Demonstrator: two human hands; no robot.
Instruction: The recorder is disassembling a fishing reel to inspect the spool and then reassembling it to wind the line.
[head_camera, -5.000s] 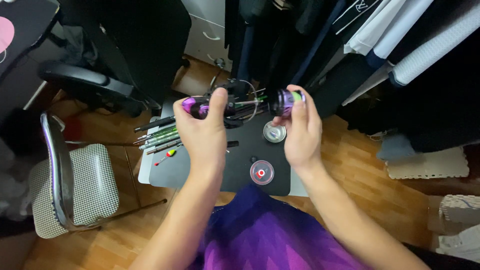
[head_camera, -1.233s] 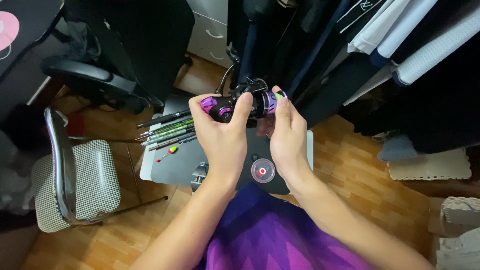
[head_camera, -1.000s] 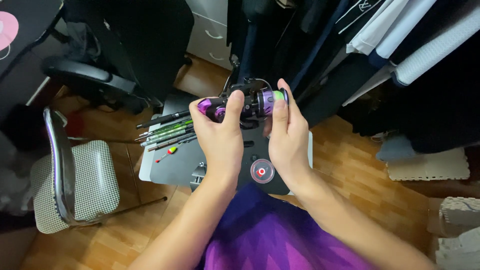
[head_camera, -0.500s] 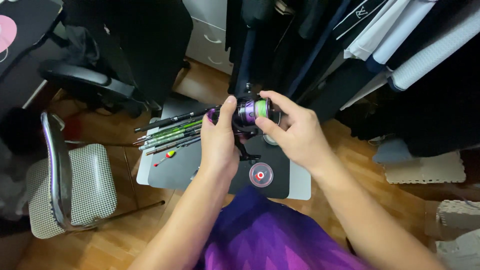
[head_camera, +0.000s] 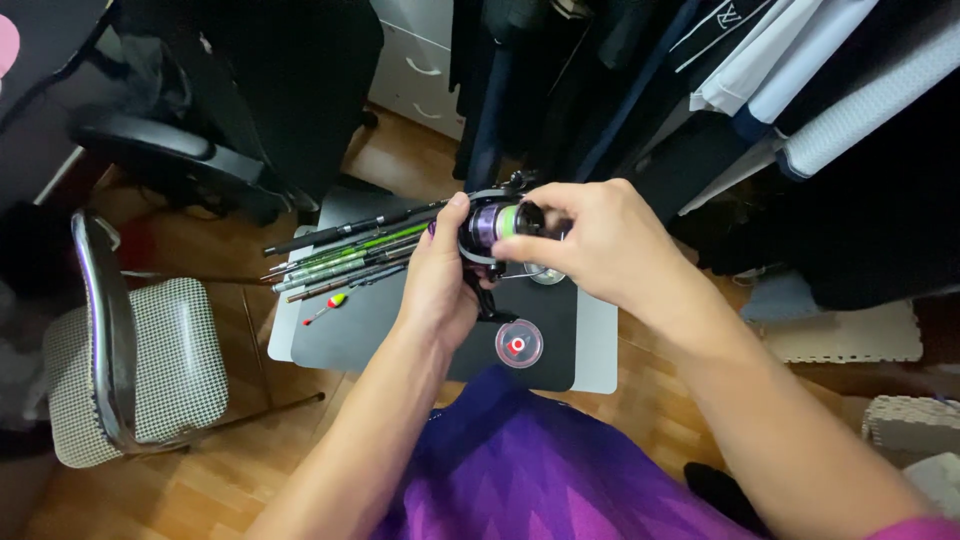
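Two hands: both are working on one fishing reel, held above a low table.
Reel: the fishing reel (head_camera: 492, 225), black body with a purple spool and a green band, is hovering over the dark mat (head_camera: 400, 330), clear of it.
Left hand: the left hand (head_camera: 440, 285) is wrapping closed around the reel's body and stem from below, thumb pressing up along the side.
Right hand: the right hand (head_camera: 590, 240) is pinching the spool's front end, fingers curled tightly over it.
Handling: likely compact and moderately heavy for its size, rigid metal and plastic; the spool face looks smooth and may be slippery, and the thin bail wire is probably the bendable part. The body and stem appear to be the safest hold.
Rods: a bundle of dark and green rod sections (head_camera: 340, 255) is lying on the mat, left of the hands.
Float: a small red-and-yellow float (head_camera: 330, 303) is lying near the rods.
Line spool: a clear round spool (head_camera: 519, 343) with a red centre is resting on the mat below the reel.
Chair: a checked-seat chair (head_camera: 150, 360) is standing at far left.
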